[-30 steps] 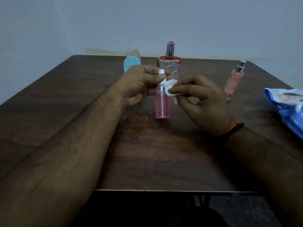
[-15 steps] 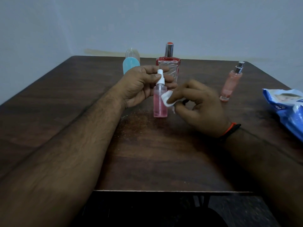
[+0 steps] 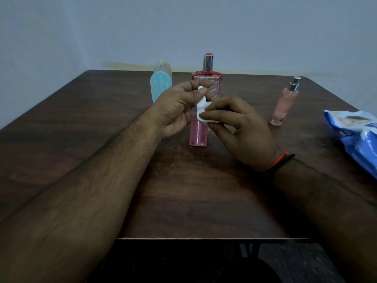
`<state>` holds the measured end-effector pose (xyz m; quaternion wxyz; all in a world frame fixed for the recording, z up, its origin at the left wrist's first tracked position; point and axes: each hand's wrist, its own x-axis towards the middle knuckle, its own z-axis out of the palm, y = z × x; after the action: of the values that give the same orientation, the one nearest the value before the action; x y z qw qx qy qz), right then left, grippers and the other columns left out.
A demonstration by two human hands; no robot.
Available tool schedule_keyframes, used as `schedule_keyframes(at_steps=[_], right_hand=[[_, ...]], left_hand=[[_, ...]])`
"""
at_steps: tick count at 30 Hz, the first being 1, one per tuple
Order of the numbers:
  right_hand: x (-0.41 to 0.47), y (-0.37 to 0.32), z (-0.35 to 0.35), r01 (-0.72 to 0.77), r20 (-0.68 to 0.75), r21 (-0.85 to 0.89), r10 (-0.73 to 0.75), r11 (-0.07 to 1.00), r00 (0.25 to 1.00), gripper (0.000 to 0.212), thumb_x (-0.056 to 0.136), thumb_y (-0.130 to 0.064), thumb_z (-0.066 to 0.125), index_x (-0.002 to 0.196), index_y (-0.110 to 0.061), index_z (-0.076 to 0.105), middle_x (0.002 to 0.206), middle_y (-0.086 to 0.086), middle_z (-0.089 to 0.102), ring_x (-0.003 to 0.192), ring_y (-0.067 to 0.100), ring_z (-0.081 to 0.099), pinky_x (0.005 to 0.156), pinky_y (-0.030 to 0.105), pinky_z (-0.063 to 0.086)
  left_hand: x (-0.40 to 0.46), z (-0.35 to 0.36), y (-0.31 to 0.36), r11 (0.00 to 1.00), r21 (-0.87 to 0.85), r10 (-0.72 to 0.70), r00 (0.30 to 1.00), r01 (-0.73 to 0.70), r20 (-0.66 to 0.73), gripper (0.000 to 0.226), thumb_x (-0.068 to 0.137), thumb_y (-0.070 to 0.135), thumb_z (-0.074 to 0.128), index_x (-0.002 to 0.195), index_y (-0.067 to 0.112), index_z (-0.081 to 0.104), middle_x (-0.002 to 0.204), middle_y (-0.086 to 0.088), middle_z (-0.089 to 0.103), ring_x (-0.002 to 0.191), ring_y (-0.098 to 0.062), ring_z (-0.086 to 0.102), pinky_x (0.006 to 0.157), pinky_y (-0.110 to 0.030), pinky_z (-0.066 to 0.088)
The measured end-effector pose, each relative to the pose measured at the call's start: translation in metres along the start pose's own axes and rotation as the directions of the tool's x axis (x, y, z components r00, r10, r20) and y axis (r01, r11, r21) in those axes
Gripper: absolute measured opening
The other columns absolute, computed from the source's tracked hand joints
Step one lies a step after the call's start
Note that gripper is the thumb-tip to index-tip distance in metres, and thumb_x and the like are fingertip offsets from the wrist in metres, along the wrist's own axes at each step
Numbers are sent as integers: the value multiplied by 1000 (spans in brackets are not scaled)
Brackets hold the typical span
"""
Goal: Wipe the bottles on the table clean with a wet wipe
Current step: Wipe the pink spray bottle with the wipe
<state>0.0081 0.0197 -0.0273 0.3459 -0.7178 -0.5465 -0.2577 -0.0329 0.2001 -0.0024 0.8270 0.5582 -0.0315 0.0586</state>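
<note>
You are standing the small pink spray bottle upright on the dark wooden table, near its middle, and your left hand is pinching its white nozzle at the top; that grip looks meant to steady the bottle so it is not tipping while you rub it. Your right hand is pinching a folded white wet wipe between thumb and fingers and pressing it against the bottle's shoulder, just below the nozzle; the two hands are working close together, both closed on something, neither one free.

The bottle is showing clear walls and pink liquid filling most of it; whether it is already clean I cannot tell in this dim light. Fine specks are lying on the table around its base.

Three other bottles are waiting: a blue-capped one and a square red one behind your hands, a slim peach spray bottle off to the right; the blue wipe packet is lying at the right edge, within reach for a fresh wipe.
</note>
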Motion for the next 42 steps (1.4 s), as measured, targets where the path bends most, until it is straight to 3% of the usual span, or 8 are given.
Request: schedule_keyframes(at_steps=[6, 13, 16, 22, 27, 33, 39, 42], right_hand=[[-1, -4, -1, 18, 29, -1, -18, 1000, 999, 19, 88, -4, 67, 104, -8, 75, 107, 9, 66, 103, 18, 62, 92, 21, 49], [-7, -9, -1, 33, 272, 143, -72, 989, 960, 14, 78, -14, 66, 84, -13, 78, 92, -1, 69, 83, 11, 67, 71, 34, 55], [-5, -5, -3, 43, 129, 71, -52, 997, 990, 13, 82, -11, 66, 87, -9, 77, 94, 4, 68, 85, 16, 65, 72, 34, 55], [-2, 0, -1, -8, -105, -37, 4, 999, 994, 14, 89, -1, 67, 100, -4, 76, 100, 11, 67, 92, 21, 64, 81, 26, 52], [-2, -3, 0, 1, 47, 22, -2, 1000, 999, 15, 87, -4, 69, 99, -9, 77, 102, 6, 68, 94, 17, 65, 83, 24, 52], [-5, -6, -3, 16, 263, 124, -48, 992, 964, 14, 79, -12, 66, 85, -14, 78, 91, 0, 69, 81, 16, 67, 69, 38, 54], [-2, -2, -2, -17, -96, 37, 21, 999, 995, 16, 85, 2, 66, 94, -5, 76, 97, 8, 67, 87, 19, 64, 75, 28, 52], [-2, 2, -1, -82, -141, -10, 80, 997, 987, 19, 88, 0, 65, 102, -6, 75, 102, 9, 65, 92, 16, 62, 80, 17, 49]], left_hand=[[-1, 2, 2, 999, 17, 28, 999, -28, -47, 23, 96, -3, 49, 115, 4, 60, 95, -10, 70, 89, -20, 70, 78, -34, 60], [3, -1, 3, 996, 41, 84, 986, -79, -141, 22, 93, -8, 52, 109, 2, 64, 87, -12, 72, 89, -24, 71, 88, -42, 59], [3, -4, 4, 994, 96, 71, 982, -55, -175, 22, 93, -4, 54, 107, 6, 67, 90, -9, 72, 87, -20, 71, 81, -34, 59], [5, -6, 4, 977, 210, 79, 976, -36, -204, 23, 93, -2, 57, 111, 7, 69, 99, -6, 73, 97, -19, 70, 89, -36, 58], [4, -3, 2, 977, 211, 65, 978, -22, -198, 23, 94, -3, 56, 111, 6, 68, 102, -11, 73, 98, -25, 71, 90, -40, 58], [5, -7, 3, 973, 231, 64, 978, -17, -199, 25, 94, -4, 53, 113, 5, 67, 98, -10, 74, 99, -29, 71, 88, -40, 58], [1, -6, 3, 970, 239, 87, 986, -51, -144, 27, 95, -6, 51, 104, 11, 69, 105, -11, 70, 99, -24, 71, 82, -37, 60], [0, -2, 3, 965, 253, 94, 990, -63, -110, 26, 95, -5, 51, 98, 13, 69, 98, -5, 70, 89, -17, 71, 75, -33, 61]])
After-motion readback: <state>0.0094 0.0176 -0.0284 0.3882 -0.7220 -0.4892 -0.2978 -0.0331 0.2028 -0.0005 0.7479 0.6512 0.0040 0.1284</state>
